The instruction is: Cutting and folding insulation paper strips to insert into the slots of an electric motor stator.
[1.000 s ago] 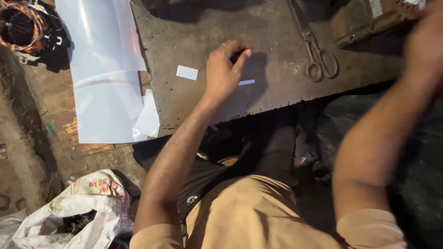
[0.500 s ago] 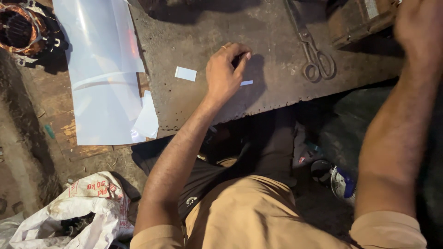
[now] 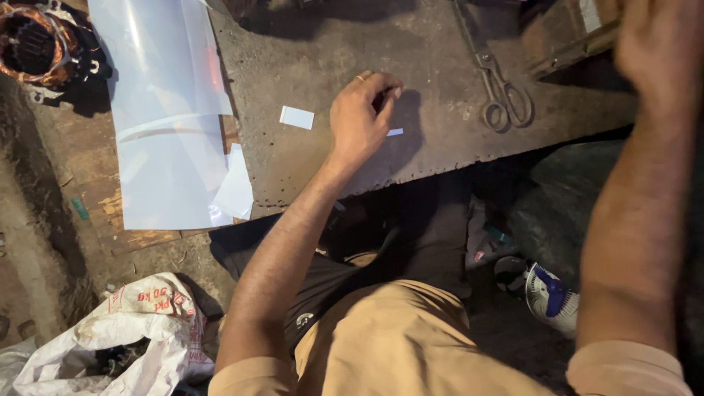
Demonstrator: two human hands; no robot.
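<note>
Metal plate (image 3: 440, 88) dark grey-brown, rust-speckled, mottled. Small paper slip (image 3: 296, 117) white; thin strip (image 3: 395, 132) by the left hand (image 3: 359, 121) white too. Plastic sheet (image 3: 165, 110) pale bluish-white, glossy, with a faint reddish glare. Scissors (image 3: 499, 88) dull grey steel. Motor winding (image 3: 33, 44) copper-orange on black. Sack (image 3: 125, 337) white with red print. Shirt (image 3: 411, 345) tan. Round object (image 3: 550, 297) white and blue, possibly a lid; too dim to tell.

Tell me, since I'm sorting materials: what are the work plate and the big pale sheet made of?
The work plate looks like rusty, pitted sheet metal, with small holes along its edge. The pale sheet seems to be glossy, translucent plastic film, possibly insulation paper, since it reflects light.
</note>
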